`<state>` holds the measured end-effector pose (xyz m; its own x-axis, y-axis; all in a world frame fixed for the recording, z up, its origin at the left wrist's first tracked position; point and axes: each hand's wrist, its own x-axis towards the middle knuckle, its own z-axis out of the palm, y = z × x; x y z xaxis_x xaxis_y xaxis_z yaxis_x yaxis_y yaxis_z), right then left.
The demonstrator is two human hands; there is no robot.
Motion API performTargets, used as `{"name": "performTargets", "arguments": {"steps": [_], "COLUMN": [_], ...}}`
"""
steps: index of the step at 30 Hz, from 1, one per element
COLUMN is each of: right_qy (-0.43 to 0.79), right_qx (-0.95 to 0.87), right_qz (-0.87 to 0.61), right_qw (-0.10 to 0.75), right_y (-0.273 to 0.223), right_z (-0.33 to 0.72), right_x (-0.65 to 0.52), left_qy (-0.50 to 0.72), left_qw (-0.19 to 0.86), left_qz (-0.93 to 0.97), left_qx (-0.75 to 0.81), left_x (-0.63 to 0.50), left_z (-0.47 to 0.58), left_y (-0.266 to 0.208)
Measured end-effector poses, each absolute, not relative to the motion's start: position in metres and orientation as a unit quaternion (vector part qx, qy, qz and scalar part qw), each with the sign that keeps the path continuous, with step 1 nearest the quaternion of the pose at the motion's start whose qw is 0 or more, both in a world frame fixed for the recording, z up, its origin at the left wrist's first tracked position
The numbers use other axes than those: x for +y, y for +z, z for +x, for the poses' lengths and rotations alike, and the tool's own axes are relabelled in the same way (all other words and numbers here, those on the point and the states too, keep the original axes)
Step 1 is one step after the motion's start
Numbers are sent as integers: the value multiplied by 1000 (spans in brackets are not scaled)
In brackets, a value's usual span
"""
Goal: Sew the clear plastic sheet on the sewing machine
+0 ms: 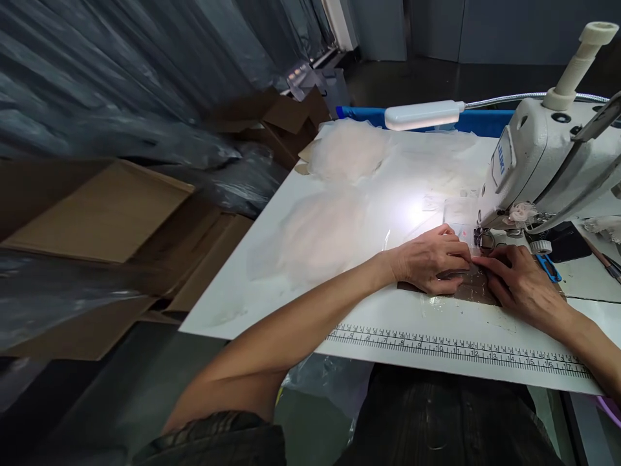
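Both hands are close to the presser foot (480,239) of a white sewing machine (521,152). My left hand (434,260) lies just left of the foot, fingers bent and pressed together at the work. On the other side, my right hand (521,281) reaches in with its index finger and thumb toward the same spot. The fingertips almost meet in front of the needle area. What they grip is too small or hidden to name. A dark brown plate (470,291) shows beneath the hands on the white table (291,304).
Two piles of sheer pale fabric pieces (323,236) lie on the table's left side. A lamp (424,115) shines from behind. A printed ruler (436,346) runs along the front edge. Blue snips (548,267) rest at right. Open cardboard boxes (101,213) stand left.
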<state>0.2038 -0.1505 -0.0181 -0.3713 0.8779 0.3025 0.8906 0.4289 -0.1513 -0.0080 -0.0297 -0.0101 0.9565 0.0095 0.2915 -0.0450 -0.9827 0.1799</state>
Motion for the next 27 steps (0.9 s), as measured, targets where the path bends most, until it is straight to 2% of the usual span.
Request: {"name": "performTargets", "arguments": {"steps": [16, 27], "right_qy": [-33, -36], "right_qx": [-804, -806], "right_qz": [-585, -577], "right_qw": [95, 131], "right_y": [-15, -16], "right_z": [201, 196], "right_x": [-137, -144], "left_qy": [140, 148], "left_qw": [101, 71], "left_qz": [985, 986], "left_qx": [10, 40], "left_x": [-21, -23], "left_z": [-9, -8], "left_y": [-10, -13]}}
